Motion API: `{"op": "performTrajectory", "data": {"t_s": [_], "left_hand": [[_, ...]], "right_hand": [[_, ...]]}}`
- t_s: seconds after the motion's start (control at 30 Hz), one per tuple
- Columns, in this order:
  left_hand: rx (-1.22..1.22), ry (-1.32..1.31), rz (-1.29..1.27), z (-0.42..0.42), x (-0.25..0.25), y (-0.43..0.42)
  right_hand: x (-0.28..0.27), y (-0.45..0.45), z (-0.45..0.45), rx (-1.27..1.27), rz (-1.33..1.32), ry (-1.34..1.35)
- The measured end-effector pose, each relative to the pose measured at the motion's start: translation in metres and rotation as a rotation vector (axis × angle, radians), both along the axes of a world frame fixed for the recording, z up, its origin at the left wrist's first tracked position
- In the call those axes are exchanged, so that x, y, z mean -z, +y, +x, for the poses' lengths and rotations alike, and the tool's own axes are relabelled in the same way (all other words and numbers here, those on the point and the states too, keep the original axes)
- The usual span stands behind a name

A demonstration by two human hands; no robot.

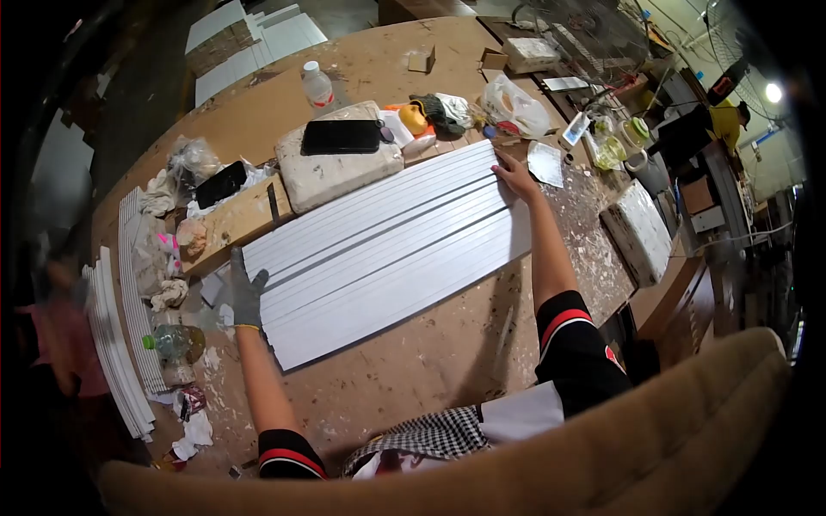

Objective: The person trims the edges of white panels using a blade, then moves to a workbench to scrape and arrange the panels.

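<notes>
Long white strips (387, 258) lie side by side at a slant on the brown worktable, with darker gaps between some of them. At their left end is my left hand (248, 288) in a grey glove, its fingers stretched along the end edges and its thumb apart. My bare right hand (516, 179) touches the upper right end, fingers extended and thumb apart. The underside of the strips is hidden.
Behind the strips are a wrapped block (297, 179) with a dark phone (342, 137), a wooden block (232, 225) and a clear bottle (317, 89). More white strips (116, 344) lie left, near a green-capped bottle (176, 342). A person (727, 120) is at the far right.
</notes>
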State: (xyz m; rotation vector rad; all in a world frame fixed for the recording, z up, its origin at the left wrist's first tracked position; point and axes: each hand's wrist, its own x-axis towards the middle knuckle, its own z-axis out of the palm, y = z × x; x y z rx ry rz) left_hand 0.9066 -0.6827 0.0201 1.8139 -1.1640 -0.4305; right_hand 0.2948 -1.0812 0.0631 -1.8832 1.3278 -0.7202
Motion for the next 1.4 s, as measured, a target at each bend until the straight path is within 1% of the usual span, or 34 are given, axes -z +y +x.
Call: {"op": "performTrajectory", "data": {"t_s": [0.03, 0.07, 0.13, 0.23, 0.3, 0.37, 0.43, 0.53, 0.63, 0.73, 0.83, 0.9, 0.97, 1.03, 1.07, 1.1, 1.17, 1.2, 1.23, 1.27, 1.3, 1.4], "left_hand": [[-0.001, 0.006, 0.011, 0.010, 0.010, 0.001], [-0.001, 0.012, 0.022, 0.020, 0.019, 0.002], [-0.016, 0.000, 0.055, 0.017, 0.017, 0.020], [-0.043, -0.118, 0.090, -0.049, -0.033, 0.087], [-0.034, -0.188, 0.135, -0.097, -0.052, 0.123], [-0.020, -0.244, 0.189, -0.132, -0.053, 0.144], [-0.017, -0.284, 0.211, -0.146, -0.046, 0.141], [-0.019, -0.325, 0.202, -0.145, -0.042, 0.133], [-0.018, -0.340, 0.189, -0.145, -0.045, 0.133], [-0.013, -0.343, 0.172, -0.142, -0.048, 0.131], [-0.007, -0.343, 0.151, -0.140, -0.052, 0.126], [-0.005, -0.347, 0.130, -0.137, -0.056, 0.126], [-0.016, -0.344, 0.110, -0.138, -0.058, 0.130], [-0.084, -0.295, 0.130, -0.142, -0.066, 0.143], [-0.158, -0.202, 0.173, -0.148, -0.073, 0.151], [-0.199, -0.184, 0.196, -0.153, -0.086, 0.159], [-0.142, -0.315, 0.151, -0.148, -0.081, 0.190], [-0.199, -0.347, 0.181, -0.157, -0.086, 0.207], [-0.210, -0.288, 0.166, -0.166, -0.097, 0.223], [-0.213, -0.300, 0.154, -0.172, -0.095, 0.241], [-0.217, -0.310, 0.139, -0.179, -0.092, 0.261], [-0.271, -0.161, 0.137, -0.209, -0.096, 0.321]], "right_hand": [[-0.007, 0.005, 0.000, -0.018, -0.005, -0.034], [-0.011, 0.008, -0.005, 0.034, -0.008, -0.008], [-0.015, 0.018, -0.021, 0.137, -0.008, 0.050], [-0.019, 0.074, -0.067, 0.088, -0.009, 0.032], [-0.005, 0.113, -0.093, 0.135, 0.060, -0.141], [-0.005, 0.149, -0.099, 0.181, 0.113, -0.291], [0.003, 0.163, -0.091, 0.256, 0.185, -0.473], [-0.002, 0.167, -0.064, 0.303, 0.115, -0.449], [0.003, 0.162, -0.054, 0.344, 0.137, -0.613], [0.002, 0.164, -0.052, 0.359, 0.102, -0.594], [-0.007, 0.167, -0.047, 0.404, 0.140, -0.539], [-0.001, 0.163, -0.049, 0.407, 0.094, -0.477], [0.002, 0.163, -0.048, 0.408, -0.104, -0.276], [0.018, 0.165, -0.044, 0.536, -0.321, -0.073], [0.019, 0.177, -0.034, 0.537, -0.344, -0.233], [0.016, 0.194, -0.025, 0.542, -0.356, -0.391], [-0.005, 0.246, -0.002, 0.381, -0.430, -0.112], [-0.025, 0.277, 0.007, 0.307, -0.478, 0.028], [-0.043, 0.305, 0.016, 0.235, -0.534, 0.168], [-0.051, 0.328, 0.025, 0.165, -0.591, 0.309], [-0.051, 0.347, 0.036, 0.105, -0.585, 0.260], [-0.054, 0.405, 0.068, -0.079, -0.550, 0.109]]}}
